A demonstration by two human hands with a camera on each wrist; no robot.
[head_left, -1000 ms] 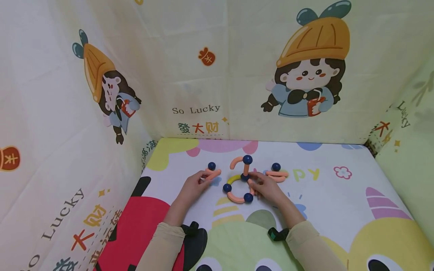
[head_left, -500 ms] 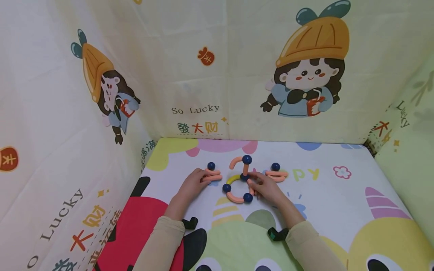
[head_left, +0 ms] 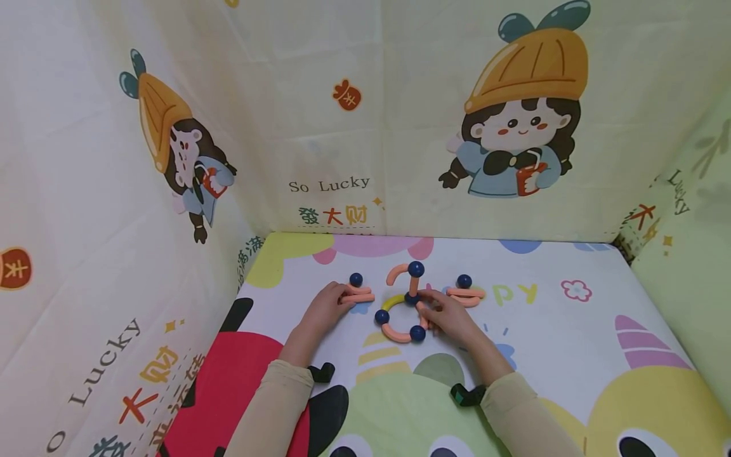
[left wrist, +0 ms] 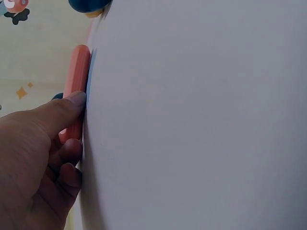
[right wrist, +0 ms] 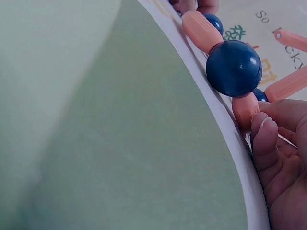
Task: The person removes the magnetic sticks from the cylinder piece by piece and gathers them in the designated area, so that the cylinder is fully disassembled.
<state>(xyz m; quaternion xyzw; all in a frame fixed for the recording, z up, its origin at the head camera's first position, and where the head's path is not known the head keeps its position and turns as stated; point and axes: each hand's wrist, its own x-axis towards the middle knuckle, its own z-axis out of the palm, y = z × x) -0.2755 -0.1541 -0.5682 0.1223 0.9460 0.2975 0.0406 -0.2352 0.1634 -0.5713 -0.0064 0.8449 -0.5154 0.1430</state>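
Note:
On the left, my left hand [head_left: 324,310] pinches a straight pink rod [head_left: 362,298] low against the table, in front of a curved pink rod [head_left: 358,289] and a navy ball [head_left: 356,279]. The left wrist view shows the thumb lying along that rod [left wrist: 76,72]. At the centre stands a ball-and-rod structure: a ring of navy balls [head_left: 417,333], pink curved rods [head_left: 396,334] and a yellow curved rod [head_left: 392,301], with an upright rod [head_left: 414,285] topped by another ball [head_left: 415,269]. My right hand [head_left: 454,319] pinches the ring's right-hand pink rod [right wrist: 246,111].
Right of the structure lie a loose navy ball [head_left: 464,281] and pink rods [head_left: 467,293]. A curved pink rod [head_left: 396,273] juts left from the top ball. Printed cloth walls [head_left: 411,209] enclose the patterned table [head_left: 542,343] at the back and sides.
My left hand has turned the straight rod from a slant to nearly level and brought it against the curved rod, shifting slightly away from me. The right hand and structure stay still.

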